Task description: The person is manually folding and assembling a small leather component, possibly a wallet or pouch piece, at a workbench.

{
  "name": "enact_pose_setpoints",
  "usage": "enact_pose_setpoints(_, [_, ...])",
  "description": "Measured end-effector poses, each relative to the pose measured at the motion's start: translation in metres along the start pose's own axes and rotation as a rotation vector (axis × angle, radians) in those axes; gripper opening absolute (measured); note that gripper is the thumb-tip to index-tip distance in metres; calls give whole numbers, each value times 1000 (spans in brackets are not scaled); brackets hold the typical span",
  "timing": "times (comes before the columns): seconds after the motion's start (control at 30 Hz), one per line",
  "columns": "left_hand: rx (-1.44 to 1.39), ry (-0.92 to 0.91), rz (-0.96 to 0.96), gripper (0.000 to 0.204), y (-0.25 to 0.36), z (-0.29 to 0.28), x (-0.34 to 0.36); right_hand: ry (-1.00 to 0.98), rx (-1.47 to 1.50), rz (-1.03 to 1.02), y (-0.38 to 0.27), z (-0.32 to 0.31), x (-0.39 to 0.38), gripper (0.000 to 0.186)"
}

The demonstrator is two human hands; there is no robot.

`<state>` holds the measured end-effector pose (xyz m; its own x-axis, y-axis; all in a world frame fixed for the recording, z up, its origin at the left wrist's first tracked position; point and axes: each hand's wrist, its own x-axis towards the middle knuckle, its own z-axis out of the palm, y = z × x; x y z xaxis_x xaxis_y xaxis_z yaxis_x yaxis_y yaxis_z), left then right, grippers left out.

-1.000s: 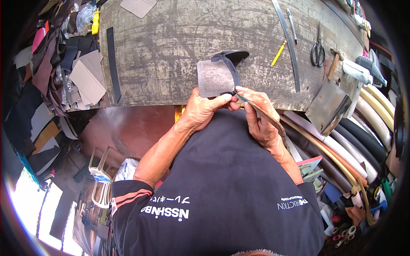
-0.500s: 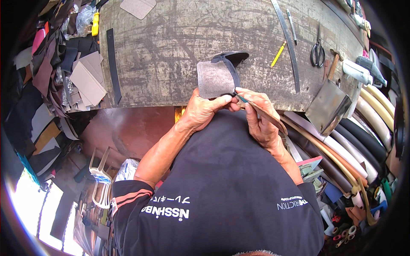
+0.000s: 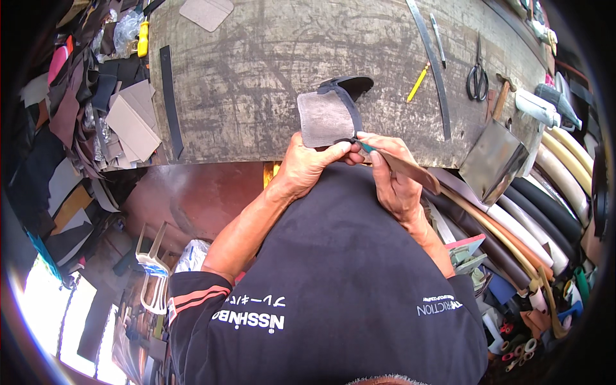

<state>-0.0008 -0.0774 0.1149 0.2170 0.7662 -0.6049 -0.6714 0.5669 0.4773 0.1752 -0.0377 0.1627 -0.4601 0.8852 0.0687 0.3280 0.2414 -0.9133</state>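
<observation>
At the near edge of the worktable, my left hand (image 3: 307,165) grips a grey panel (image 3: 326,119) with rounded corners. Black, leather-like edging (image 3: 348,106) runs along the panel's right side, and a black flap (image 3: 353,84) curls up at its far end. My left thumb presses the panel's lower right corner. Close beside it, my right hand (image 3: 398,179) is closed on a long, flat brown tool (image 3: 410,169) with a teal part near its front. The front end reaches the black edging at that corner; its tip is too small to make out.
On the worktable (image 3: 256,64) lie a black strip (image 3: 169,102), a long metal ruler (image 3: 431,67), a yellow pencil-like marker (image 3: 418,82), a pen (image 3: 438,40) and scissors (image 3: 477,77). Scraps (image 3: 131,122) crowd the left; material rolls (image 3: 513,224) lean at right.
The brown tool's rear end has swung outward to the right and turned, showing more of its flat face. My left hand and the panel have barely moved.
</observation>
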Motion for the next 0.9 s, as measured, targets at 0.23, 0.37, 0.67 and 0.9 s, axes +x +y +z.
enact_pose_setpoints(0.23, [-36,8,5,23,1,4,2,-17,-93,-61,2,0,-2,27])
enact_pose_setpoints(0.37, [-29,9,8,23,1,4,4,-43,-194,-121,0,-1,-1,28])
enact_pose_setpoints(0.67, [-29,25,2,23,2,6,5,-35,-187,-142,0,1,0,32])
enact_pose_setpoints(0.9, [-8,41,16,21,0,7,6,-12,-250,-117,1,4,1,28])
